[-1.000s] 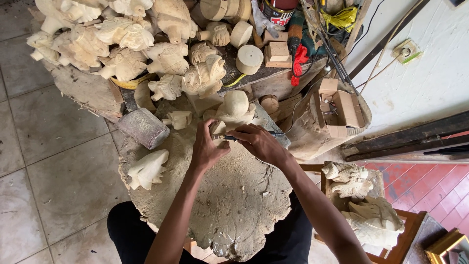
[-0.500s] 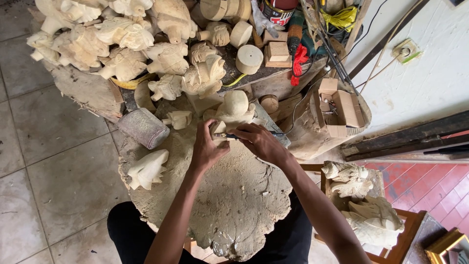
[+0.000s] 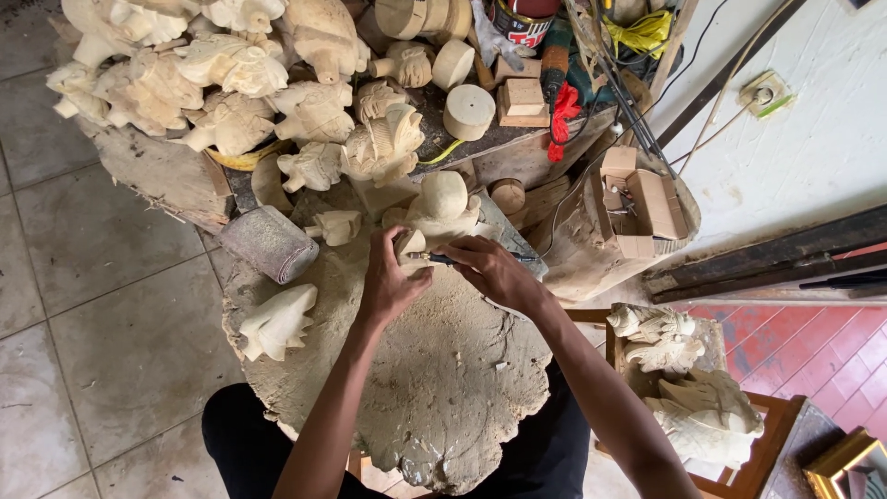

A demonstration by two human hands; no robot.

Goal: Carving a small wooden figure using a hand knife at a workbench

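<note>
Our left hand [image 3: 388, 282] grips the small carving [image 3: 409, 249] at the desk's [image 3: 443, 388] far edge, right hand [image 3: 490, 268] fingers closed on a knife [image 3: 443, 261]; a slip could cut the thumb.

1 head view – steep, close, downward

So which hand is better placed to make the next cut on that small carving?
Probably the right hand: it already grips the thin tool, tip against the small carving. The left hand is wrapped around the carving, steadying it.
</note>
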